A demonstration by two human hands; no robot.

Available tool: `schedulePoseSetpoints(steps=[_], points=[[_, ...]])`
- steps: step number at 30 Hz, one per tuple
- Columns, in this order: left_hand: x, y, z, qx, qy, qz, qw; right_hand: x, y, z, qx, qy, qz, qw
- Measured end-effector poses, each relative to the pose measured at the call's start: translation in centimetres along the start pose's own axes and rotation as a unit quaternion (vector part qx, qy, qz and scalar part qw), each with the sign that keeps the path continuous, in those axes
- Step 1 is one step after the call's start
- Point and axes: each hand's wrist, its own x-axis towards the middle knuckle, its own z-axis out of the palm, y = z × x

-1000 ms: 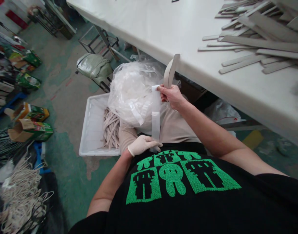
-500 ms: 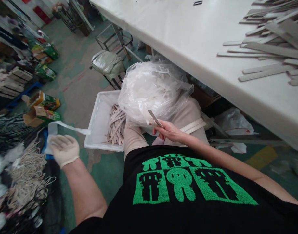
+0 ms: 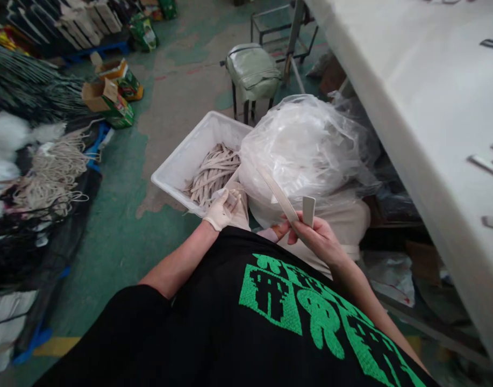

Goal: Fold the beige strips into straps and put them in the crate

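Observation:
My right hand [image 3: 316, 236], bare, pinches a flat beige strap [image 3: 279, 192] in front of my lap. One long part of the strap points up and left; a short squared end [image 3: 308, 210] stands up beside my thumb. My left hand [image 3: 222, 210], in a pale glove, is at the near edge of a white plastic bin [image 3: 171, 161]. Its fingers are curled round something pale and small that I cannot make out. Many similar beige straps [image 3: 214, 171] lie heaped in the bin. A clear plastic bag [image 3: 302, 140] with whitish contents rests against my legs.
A white-topped table [image 3: 423, 80] runs along the right, with loose strips [image 3: 486, 165] on it. Beyond the bin stands a stool with a green wrapped seat [image 3: 254, 70]. Open cartons [image 3: 107, 99] and bundled cords [image 3: 56, 172] lie on the floor at left.
My left hand has come in from the far left to the bin's near edge. The white ribbon trailing from it is no longer stretched out. My view has turned left.

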Motion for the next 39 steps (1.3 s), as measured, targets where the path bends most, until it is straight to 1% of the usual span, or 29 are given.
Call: schedulePoseSetpoints(steps=[3, 5, 8, 10, 12, 14, 18, 22, 30, 39], points=[[-0.5, -0.2, -0.1, 0.003, -0.007, 0.008, 1.000, 0.1, 0.0, 0.3, 0.004, -0.006, -0.001, 1.000], [-0.5, -0.1, -0.1, -0.006, -0.018, 0.021, 1.000, 0.1, 0.0, 0.4, -0.010, -0.024, 0.008, 1.000], [-0.1, 0.4, -0.3, -0.040, -0.022, 0.029, 0.999, -0.2, 0.0, 0.3, -0.063, -0.072, 0.035, 0.995], [0.2, 0.9, -0.3, -0.063, -0.021, 0.027, 0.997, -0.5, -0.2, 0.3, -0.114, -0.113, 0.050, 0.986], [0.4, 1.2, -0.3, -0.081, -0.025, 0.031, 0.996, -0.7, -0.4, 0.6, -0.160, -0.144, 0.053, 0.975], [0.4, 1.4, -0.2, -0.092, -0.032, 0.041, 0.994, -0.7, -0.8, 1.0, -0.190, -0.159, 0.043, 0.968], [-0.2, 1.4, 0.2, -0.094, -0.034, 0.046, 0.994, -0.3, -1.0, 2.0, -0.214, -0.166, 0.039, 0.962], [-0.4, 1.4, 0.4, -0.098, -0.032, 0.042, 0.994, 0.2, -0.5, 2.4, -0.234, -0.166, 0.048, 0.957], [-0.4, 1.5, 0.4, -0.117, -0.006, 0.027, 0.993, 0.3, 1.1, 2.1, -0.244, -0.158, 0.056, 0.955], [-0.1, 1.1, 0.4, -0.120, 0.000, 0.004, 0.993, 0.6, 2.9, 1.6, -0.214, -0.153, 0.085, 0.961]])
